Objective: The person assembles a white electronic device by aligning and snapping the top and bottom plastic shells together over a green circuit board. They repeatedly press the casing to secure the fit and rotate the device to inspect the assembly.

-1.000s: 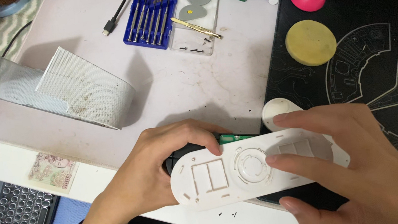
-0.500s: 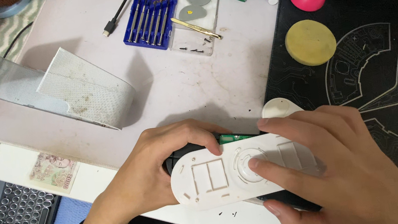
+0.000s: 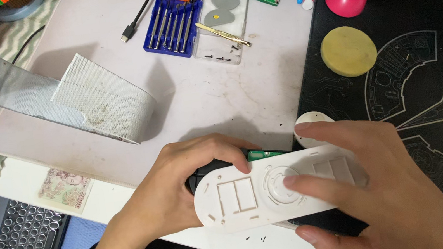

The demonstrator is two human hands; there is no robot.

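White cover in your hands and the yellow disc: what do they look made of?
White cover: likely moulded plastic, matte, with crisp rectangular cut-outs and a ring recess. Yellow disc: probably foam or sponge, dull with a soft, slightly uneven edge; hard to be sure.

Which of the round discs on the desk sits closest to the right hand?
The white disc, touching the right hand by its fingertips; the yellow disc lies farther up on the black mat.

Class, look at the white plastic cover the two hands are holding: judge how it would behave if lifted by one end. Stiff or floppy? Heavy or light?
The white plastic cover looks thin with cut-out openings, so probably light. It spans between the left hand and right hand without sagging, so likely fairly stiff, though it might flex. Its smooth surface could be slippery.
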